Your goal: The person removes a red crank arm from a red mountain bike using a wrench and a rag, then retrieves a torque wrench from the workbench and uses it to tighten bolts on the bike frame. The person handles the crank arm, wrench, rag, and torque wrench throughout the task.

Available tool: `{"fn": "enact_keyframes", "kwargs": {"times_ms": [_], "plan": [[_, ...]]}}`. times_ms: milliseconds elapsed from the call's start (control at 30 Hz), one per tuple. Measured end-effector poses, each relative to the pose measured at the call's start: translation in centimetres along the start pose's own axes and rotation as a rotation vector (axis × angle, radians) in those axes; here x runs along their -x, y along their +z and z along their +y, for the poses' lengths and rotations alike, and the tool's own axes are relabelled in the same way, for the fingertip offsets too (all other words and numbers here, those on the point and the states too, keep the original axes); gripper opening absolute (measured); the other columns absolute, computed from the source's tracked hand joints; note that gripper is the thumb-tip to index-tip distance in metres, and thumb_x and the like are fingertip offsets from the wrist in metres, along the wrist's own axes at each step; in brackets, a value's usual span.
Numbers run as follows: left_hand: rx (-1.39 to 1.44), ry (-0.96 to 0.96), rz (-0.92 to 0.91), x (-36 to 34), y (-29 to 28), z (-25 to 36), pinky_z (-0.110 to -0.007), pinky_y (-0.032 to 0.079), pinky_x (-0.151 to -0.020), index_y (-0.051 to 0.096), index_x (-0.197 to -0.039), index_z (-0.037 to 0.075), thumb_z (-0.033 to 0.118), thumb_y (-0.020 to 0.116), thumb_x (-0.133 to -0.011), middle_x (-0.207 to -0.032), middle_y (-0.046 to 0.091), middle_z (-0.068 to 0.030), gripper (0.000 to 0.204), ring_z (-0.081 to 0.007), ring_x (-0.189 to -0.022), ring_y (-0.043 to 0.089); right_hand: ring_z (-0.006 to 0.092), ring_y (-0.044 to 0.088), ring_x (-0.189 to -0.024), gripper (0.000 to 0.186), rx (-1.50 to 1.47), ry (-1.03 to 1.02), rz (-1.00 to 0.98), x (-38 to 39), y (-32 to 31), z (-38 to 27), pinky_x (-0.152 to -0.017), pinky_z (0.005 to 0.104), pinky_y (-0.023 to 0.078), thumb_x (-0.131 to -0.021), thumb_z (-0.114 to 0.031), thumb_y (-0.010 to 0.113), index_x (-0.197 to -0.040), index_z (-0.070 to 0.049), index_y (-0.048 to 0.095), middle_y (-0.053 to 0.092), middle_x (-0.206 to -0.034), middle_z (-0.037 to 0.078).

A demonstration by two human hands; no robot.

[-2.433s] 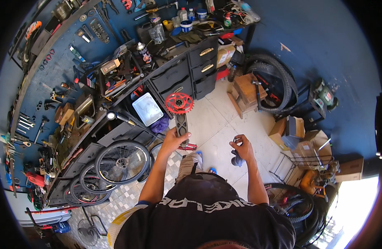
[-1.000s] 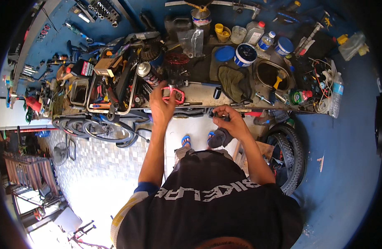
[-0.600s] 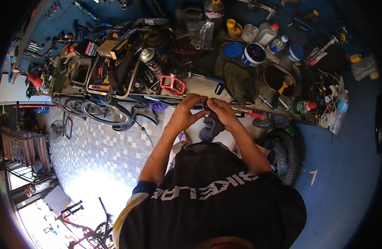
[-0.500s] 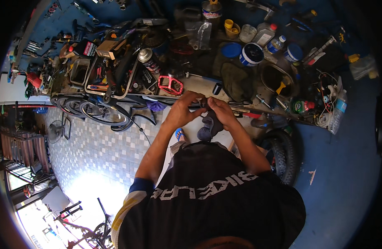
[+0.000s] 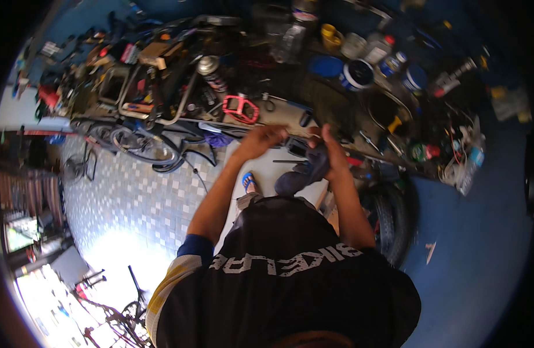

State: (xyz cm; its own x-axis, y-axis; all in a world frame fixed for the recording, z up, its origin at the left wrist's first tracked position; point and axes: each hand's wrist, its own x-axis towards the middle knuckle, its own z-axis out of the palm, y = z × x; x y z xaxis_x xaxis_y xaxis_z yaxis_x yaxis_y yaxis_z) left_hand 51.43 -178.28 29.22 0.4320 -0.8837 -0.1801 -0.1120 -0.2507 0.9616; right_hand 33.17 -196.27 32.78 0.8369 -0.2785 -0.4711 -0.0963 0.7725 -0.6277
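Head view: near the centre, the dark cloth (image 5: 301, 177) is clamped by the right hand (image 5: 335, 158); the left hand's (image 5: 261, 142) finger state cannot be told through blur. Cloth might be dropped were the right grip loosened.

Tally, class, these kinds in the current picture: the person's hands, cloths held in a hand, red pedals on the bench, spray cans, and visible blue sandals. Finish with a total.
Hands (left hand, right hand): 2
Held dark cloth: 1
Red pedal: 1
Spray can: 1
Visible blue sandal: 1
Total: 6
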Motion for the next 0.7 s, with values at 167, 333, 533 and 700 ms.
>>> {"fn": "enact_keyframes", "kwargs": {"times_ms": [167, 333, 533, 700], "plan": [[0.255, -0.242, -0.259, 5.1, 3.6, -1.7, -0.037, 0.046, -0.101, 0.069, -0.120, -0.003, 0.058, 0.040, -0.108, -0.112, 0.071, -0.0112, 0.069, -0.0193, -0.110, 0.060, 0.0165, 0.060, -0.060, 0.057, -0.148, 0.042, -0.284, -2.5, 2.2, -0.1, -0.055, 0.0272, 0.047, -0.102, -0.057, 0.055, -0.123, -0.004, 0.060, 0.065, -0.090, 0.004], [0.521, -0.152, 0.193, 11.5, 0.2, -0.9, -0.025, 0.040, -0.062, 0.070, -0.108, 0.001, 0.050, 0.044, -0.110, -0.071, 0.054, 0.0022, 0.055, -0.0072, -0.067, 0.048, 0.0157, 0.062, -0.098, 0.049, 1.043, -0.634, -0.080, -7.4, 8.3, 3.6, -0.089, 0.0272, 0.049, -0.099, -0.042, 0.069, -0.126, -0.002, 0.062, 0.063, -0.112, 0.009], [0.584, -0.066, 0.929, 21.2, -6.3, -2.8, -0.023, 0.024, -0.046, 0.065, -0.092, 0.007, 0.042, 0.051, -0.109, -0.059, 0.040, 0.0086, 0.042, -0.0022, -0.049, 0.032, 0.0101, 0.059, -0.091, 0.019, 0.580, -0.448, -0.580, -8.7, 21.7, 2.6, -0.086, 0.0261, 0.047, -0.103, -0.020, 0.066, -0.102, -0.002, 0.066, 0.069, -0.102, 0.005], [0.555, -0.047, 1.142, 28.7, -9.9, -3.4, -0.023, 0.024, -0.046, 0.064, -0.092, 0.006, 0.045, 0.050, -0.109, -0.058, 0.040, 0.0078, 0.045, -0.0028, -0.048, 0.033, 0.0059, 0.058, -0.078, 0.023, 0.586, -1.125, -0.403, -10.1, 37.3, -1.5, -0.073, 0.0230, 0.047, -0.103, -0.022, 0.067, -0.097, 0.000, 0.070, 0.072, -0.091, 0.004]]}}
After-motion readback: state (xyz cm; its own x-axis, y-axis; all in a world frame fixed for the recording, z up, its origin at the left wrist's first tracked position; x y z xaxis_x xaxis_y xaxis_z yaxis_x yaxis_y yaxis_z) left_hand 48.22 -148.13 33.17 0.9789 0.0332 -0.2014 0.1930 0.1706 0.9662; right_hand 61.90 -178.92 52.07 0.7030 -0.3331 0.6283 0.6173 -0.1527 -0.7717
